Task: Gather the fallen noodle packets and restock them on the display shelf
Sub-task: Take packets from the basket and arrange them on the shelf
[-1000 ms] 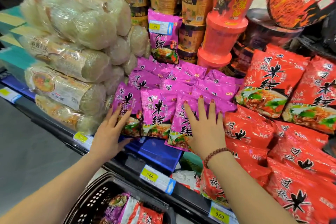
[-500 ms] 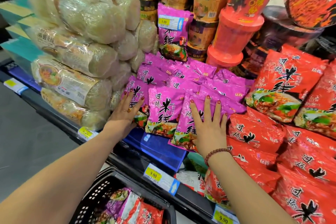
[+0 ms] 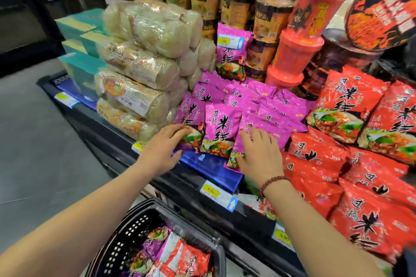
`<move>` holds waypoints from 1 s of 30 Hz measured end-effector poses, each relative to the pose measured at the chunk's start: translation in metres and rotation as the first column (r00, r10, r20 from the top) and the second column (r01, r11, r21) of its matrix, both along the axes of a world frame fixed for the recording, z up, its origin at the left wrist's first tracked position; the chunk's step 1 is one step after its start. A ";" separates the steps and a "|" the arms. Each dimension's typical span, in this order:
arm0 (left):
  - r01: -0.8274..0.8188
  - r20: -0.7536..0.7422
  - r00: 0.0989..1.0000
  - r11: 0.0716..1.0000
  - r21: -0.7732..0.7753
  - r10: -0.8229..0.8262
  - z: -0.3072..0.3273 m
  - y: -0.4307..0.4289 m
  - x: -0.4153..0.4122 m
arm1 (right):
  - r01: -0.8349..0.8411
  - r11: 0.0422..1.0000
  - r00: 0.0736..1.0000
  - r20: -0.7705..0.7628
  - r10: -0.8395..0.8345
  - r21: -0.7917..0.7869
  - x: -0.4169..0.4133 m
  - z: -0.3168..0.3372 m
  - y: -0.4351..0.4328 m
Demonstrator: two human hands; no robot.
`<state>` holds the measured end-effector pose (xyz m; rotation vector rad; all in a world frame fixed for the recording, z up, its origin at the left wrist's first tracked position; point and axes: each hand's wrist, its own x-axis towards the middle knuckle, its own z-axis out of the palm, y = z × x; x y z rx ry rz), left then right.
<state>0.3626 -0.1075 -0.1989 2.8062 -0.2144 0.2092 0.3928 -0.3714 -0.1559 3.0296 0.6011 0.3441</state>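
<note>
Head view: left hand (image 3: 162,150) grips the lower edge of the leftmost purple packet (image 3: 191,112); right hand (image 3: 259,155) lies flat, fingers spread, on the third purple packet (image 3: 252,122). Both packets sit just above the blue shelf lip (image 3: 209,164), the black basket (image 3: 126,239) below it.

Basket (image 3: 126,238) cut off at bottom edge, price tag (image 3: 211,191) print unreadable, red packets (image 3: 371,220) cropped right
</note>
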 end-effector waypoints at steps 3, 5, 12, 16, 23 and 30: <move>0.006 0.050 0.999 1.000 -0.005 -0.006 -0.005 0.018 -0.047 | -0.123 0.987 0.992 0.034 0.121 0.099 -0.036 0.002 0.028; 0.022 0.072 0.997 1.000 -0.016 -0.021 -0.017 0.033 -0.080 | -0.198 0.969 0.980 0.005 0.199 0.148 -0.061 -0.003 0.048; -0.111 -0.032 0.994 0.992 -0.056 0.109 -0.069 0.081 -0.190 | -0.262 0.941 0.894 -0.313 0.321 0.216 -0.133 -0.057 0.111; -0.231 -0.162 0.962 0.972 -0.042 0.221 -0.112 0.102 -0.241 | -0.172 0.935 0.792 -0.522 0.318 0.310 -0.160 -0.112 0.145; -0.514 -0.324 0.826 0.852 -0.098 0.461 -0.208 0.118 -0.316 | -0.081 0.960 0.623 -0.738 0.260 0.269 -0.183 -0.228 0.182; -0.740 -0.440 0.647 0.652 -0.166 0.623 -0.322 0.109 -0.358 | -0.067 0.971 0.493 -0.838 0.234 0.232 -0.188 -0.351 0.212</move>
